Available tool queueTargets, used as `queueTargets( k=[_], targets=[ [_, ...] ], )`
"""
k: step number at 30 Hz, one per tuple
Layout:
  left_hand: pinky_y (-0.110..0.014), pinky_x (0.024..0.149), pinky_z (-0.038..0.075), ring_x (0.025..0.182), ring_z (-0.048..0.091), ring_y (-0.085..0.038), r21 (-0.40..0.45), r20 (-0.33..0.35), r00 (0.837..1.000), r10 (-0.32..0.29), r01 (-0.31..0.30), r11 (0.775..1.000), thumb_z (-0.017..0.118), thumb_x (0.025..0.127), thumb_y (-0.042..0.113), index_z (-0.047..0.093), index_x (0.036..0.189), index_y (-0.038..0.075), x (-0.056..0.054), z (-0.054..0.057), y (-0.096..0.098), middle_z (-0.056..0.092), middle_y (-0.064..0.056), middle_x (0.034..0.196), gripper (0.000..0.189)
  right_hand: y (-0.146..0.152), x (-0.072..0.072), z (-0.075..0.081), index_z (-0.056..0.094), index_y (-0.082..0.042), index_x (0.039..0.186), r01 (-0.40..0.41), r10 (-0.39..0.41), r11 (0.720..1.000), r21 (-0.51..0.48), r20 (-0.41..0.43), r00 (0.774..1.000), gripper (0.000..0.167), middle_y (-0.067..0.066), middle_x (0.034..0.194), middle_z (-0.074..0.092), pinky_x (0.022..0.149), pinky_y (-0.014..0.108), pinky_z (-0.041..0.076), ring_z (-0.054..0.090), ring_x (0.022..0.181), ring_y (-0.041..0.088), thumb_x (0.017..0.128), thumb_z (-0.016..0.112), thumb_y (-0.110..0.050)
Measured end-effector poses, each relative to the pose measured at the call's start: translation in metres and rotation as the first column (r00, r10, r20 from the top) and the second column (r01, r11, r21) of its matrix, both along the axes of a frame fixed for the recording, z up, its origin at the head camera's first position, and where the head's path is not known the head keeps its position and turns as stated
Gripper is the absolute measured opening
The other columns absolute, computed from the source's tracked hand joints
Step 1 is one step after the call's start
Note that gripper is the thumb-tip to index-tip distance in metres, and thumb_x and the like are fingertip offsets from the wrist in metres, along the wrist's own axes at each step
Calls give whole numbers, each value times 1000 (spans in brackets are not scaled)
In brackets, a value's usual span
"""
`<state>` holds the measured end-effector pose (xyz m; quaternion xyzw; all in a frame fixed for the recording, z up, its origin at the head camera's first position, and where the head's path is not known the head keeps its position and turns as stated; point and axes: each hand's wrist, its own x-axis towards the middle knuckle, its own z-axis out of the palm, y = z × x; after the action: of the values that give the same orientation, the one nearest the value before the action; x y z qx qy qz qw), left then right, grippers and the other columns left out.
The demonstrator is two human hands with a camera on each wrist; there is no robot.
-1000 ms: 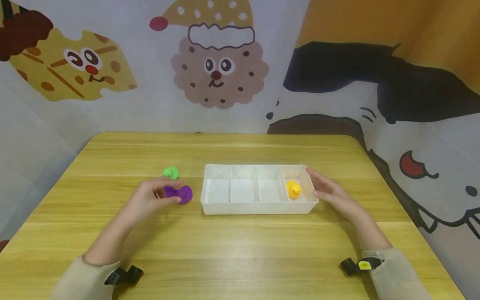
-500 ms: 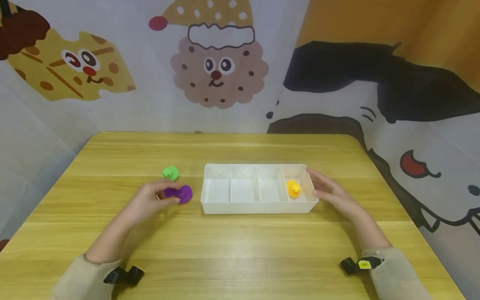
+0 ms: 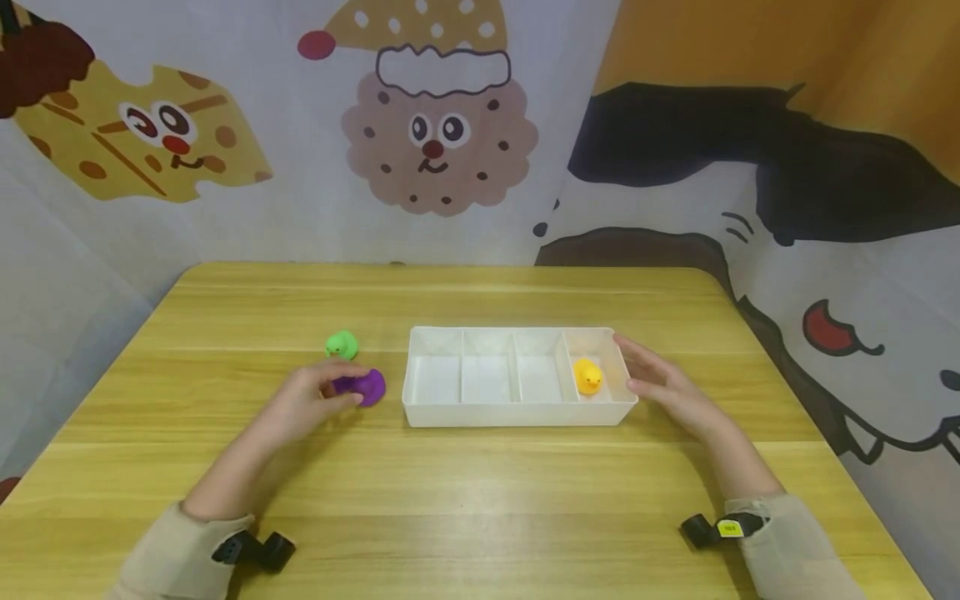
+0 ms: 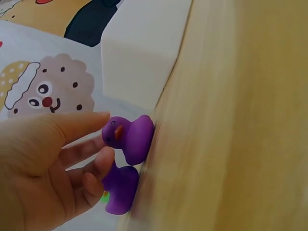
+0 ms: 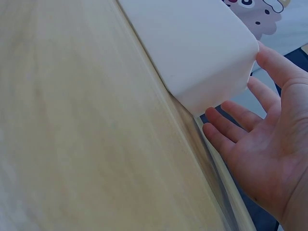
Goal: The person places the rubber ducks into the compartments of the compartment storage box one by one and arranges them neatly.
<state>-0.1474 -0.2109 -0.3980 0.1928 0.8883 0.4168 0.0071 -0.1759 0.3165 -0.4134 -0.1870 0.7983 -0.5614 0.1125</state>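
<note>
My left hand [image 3: 303, 402] is at two purple rubber ducks left of the white divided box [image 3: 517, 415]. In the left wrist view, thumb and finger pinch the head of the nearer purple duck [image 4: 140, 138], its orange beak showing between them. Right behind it sits the second purple duck [image 4: 123, 192], partly hidden by the curled fingers. A green rubber duck [image 3: 342, 344] stands just beyond the hand. At the box's right end, my right hand [image 3: 671, 392] touches the wall with extended fingers and thumb. A yellow rubber duck [image 3: 588, 377] sits in the rightmost compartment.
The wooden table [image 3: 465, 508] runs back to a cartoon-printed curtain [image 3: 292, 225]. Both sleeves carry a small black wrist camera, one of them the left camera [image 3: 255, 550]. Thin upright dividers split the box into several compartments.
My left hand has shifted slightly right and its fingers have closed in on the purple duck; the green duck is now fully uncovered. My right hand stays at the box's end.
</note>
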Motion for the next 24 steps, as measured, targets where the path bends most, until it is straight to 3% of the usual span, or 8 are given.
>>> queueTargets(
  k=[8, 24],
  targets=[
    [-27, 55, 50, 68, 55, -17, 14, 6, 1000, 6, -6, 1000, 70, 83, -4, 66, 115, -2, -1, -7, 4, 63, -19, 111, 33, 0, 0, 1, 26, -17, 153, 0, 0, 1000, 7, 0, 1000, 64, 14, 156, 21, 105, 64, 16, 24, 137, 40, 96, 54, -10],
    [-32, 52, 52, 63, 57, -22, 55, 46, 999, 9, -12, 998, 69, 84, -4, 66, 116, -1, 1, -6, 5, 63, -16, 105, 33, -1, 1, 2, 25, -19, 153, 4, -4, 1000, 18, 0, 1000, 64, 13, 156, 20, 106, 63, 16, 24, 138, 39, 96, 54, -10]
  ],
)
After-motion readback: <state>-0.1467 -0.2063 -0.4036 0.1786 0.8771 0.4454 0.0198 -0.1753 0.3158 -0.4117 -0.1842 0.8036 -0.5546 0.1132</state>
